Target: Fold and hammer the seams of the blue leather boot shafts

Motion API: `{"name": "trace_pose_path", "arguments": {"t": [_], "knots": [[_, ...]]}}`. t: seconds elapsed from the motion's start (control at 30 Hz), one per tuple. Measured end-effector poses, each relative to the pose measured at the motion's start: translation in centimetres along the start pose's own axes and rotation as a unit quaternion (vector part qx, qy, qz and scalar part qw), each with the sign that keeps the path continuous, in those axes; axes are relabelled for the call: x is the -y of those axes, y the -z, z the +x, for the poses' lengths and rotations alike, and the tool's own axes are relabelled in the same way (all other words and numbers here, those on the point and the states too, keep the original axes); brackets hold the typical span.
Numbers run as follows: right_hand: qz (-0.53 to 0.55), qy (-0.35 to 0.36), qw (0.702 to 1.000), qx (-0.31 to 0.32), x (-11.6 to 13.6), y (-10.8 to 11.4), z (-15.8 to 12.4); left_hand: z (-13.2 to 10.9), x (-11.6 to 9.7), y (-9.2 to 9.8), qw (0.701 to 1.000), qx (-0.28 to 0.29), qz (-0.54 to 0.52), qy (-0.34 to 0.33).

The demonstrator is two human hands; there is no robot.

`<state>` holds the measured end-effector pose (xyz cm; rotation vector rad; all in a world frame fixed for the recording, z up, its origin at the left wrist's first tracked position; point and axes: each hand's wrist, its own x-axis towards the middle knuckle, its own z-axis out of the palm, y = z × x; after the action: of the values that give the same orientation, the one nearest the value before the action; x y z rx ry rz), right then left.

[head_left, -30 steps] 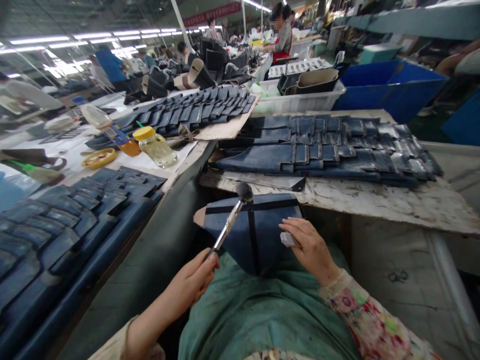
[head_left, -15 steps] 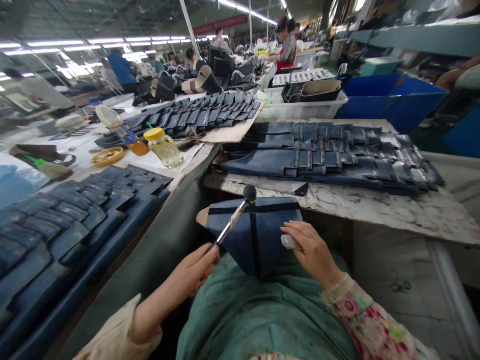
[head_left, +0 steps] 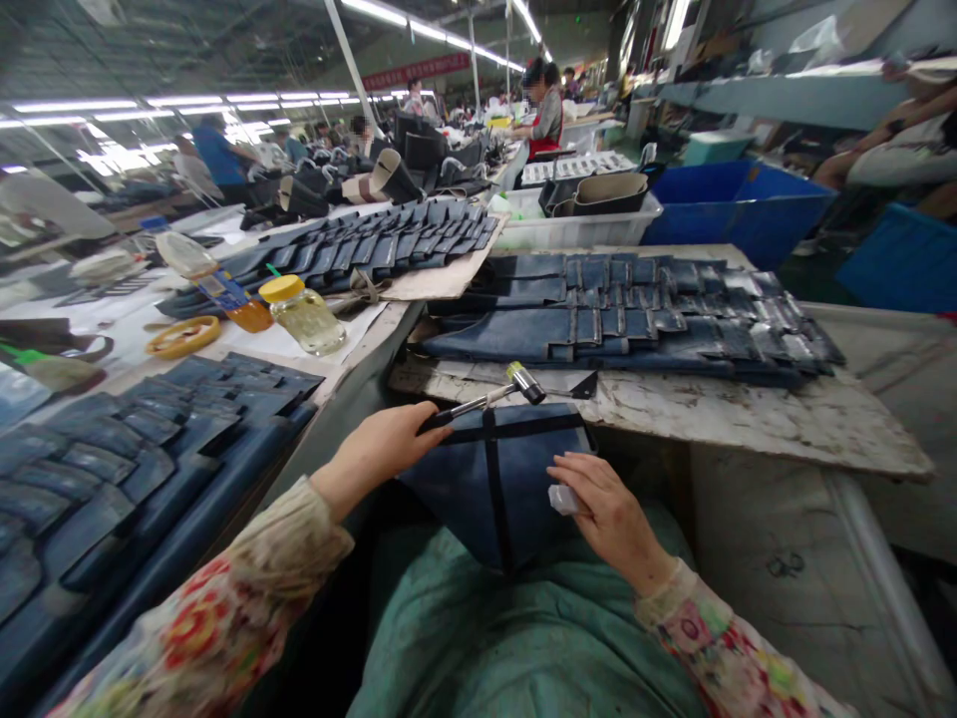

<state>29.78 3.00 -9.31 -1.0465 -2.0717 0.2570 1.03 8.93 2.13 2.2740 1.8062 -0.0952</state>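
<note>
My left hand (head_left: 389, 444) is closed around the dark grip of a small mallet (head_left: 482, 400). The mallet's head, one face yellow and the other black, is up over the far edge of a blue leather boot piece (head_left: 456, 494). Black tape strips cross this piece, which lies in front of my green apron (head_left: 523, 648). At its right edge is my right hand (head_left: 605, 509), with a small whitish block (head_left: 564, 499) held by the thumb and fingers. What the block is made of cannot be made out.
Overlapping blue leather pieces lie on the right board (head_left: 889, 454) and in a stack (head_left: 97, 479) at left. A yellow-lidded jar (head_left: 306, 317), a bottle (head_left: 216, 279) and a yellow tape roll (head_left: 183, 336) stand beyond. Blue bins (head_left: 740, 204) and co-workers are farther back.
My left hand has risen and moved forward, and the mallet has swung so its head points right. My right hand stays at the leather's edge. The view has shifted slightly right.
</note>
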Motion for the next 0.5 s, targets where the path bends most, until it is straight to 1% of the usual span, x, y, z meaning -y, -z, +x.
{"name": "trace_pose_path", "arguments": {"t": [0.07,0.17,0.3,0.4,0.47,0.5], "knots": [[0.009,-0.003,1.0,0.005,0.0,0.4,0.1,3.4,-1.1,-0.1,0.997,-0.012,0.054,-0.046],[0.022,-0.022,0.999,0.005,-0.6,1.6,0.3,8.2,-2.8,-1.3,0.993,-0.006,0.06,-0.1],[0.022,-0.093,0.995,-0.013,-2.1,3.2,0.6,13.3,-4.1,-3.6,0.992,0.009,0.038,-0.121],[0.051,-0.158,0.986,0.001,-3.0,3.3,0.9,15.6,-3.9,-5.1,0.995,-0.011,0.009,-0.103],[0.085,-0.194,0.977,0.011,-3.2,2.9,1.2,15.7,-3.0,-5.6,0.996,-0.034,-0.017,-0.086],[0.1,-0.207,0.973,0.011,-3.2,2.7,1.5,15.2,-2.3,-5.7,0.995,-0.044,-0.033,-0.079]]}}
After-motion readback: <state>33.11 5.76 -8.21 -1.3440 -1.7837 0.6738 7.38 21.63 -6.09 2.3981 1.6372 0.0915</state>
